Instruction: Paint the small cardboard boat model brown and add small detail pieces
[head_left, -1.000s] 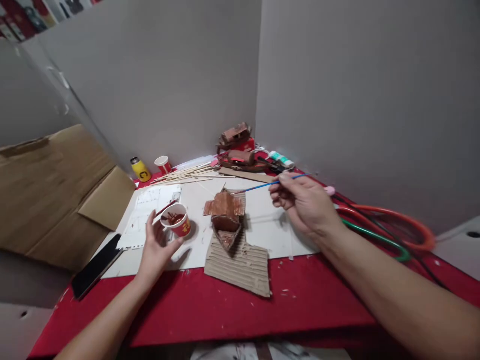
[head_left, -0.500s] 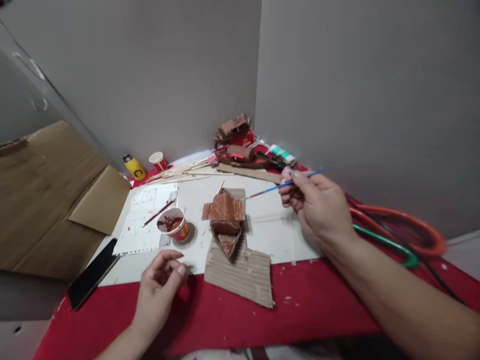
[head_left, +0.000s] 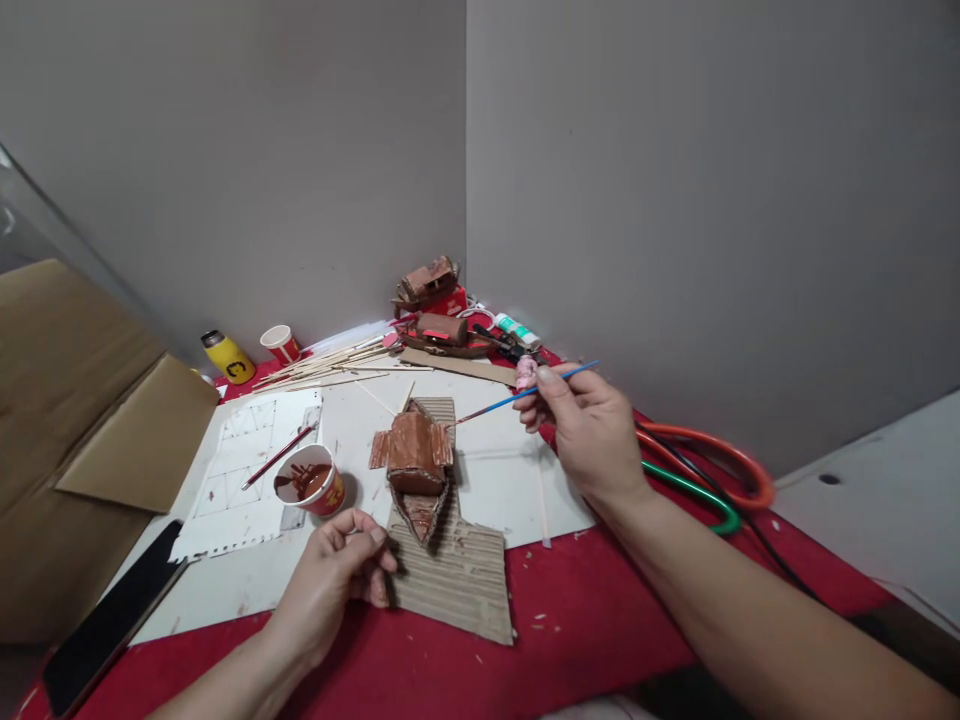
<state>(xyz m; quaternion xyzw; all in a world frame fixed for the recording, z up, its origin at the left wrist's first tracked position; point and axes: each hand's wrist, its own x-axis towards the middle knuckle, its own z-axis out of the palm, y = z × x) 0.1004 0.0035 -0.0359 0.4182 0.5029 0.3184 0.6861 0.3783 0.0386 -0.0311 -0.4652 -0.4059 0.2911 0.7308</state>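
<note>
My right hand [head_left: 589, 430] grips a thin blue paintbrush [head_left: 517, 397]. The brush's brown-stained tip is at the right side of a small brown-painted cardboard boat model [head_left: 415, 455]; I cannot tell whether it touches. The model has a rounded cabin and side flaps and lies on a piece of corrugated cardboard [head_left: 457, 575]. My left hand [head_left: 337, 570], fingers loosely curled and apart, is at the cardboard's left edge with nothing visible in it. Just behind it stands a paper cup [head_left: 324, 495] with brown paint inside.
A drawing sheet [head_left: 247, 440] with a red pencil [head_left: 277, 457] lies left, near a black phone [head_left: 112, 620] and cardboard box [head_left: 82, 380]. Sticks [head_left: 330, 362], a yellow bottle [head_left: 229, 357], another cup [head_left: 280, 343] and painted models [head_left: 427, 283] stand behind. Orange tubing [head_left: 720, 465] lies right.
The view has shifted to the right, so the things appear further left. My left hand has moved right to the cardboard's edge. My right hand keeps the paintbrush near the model's right side.
</note>
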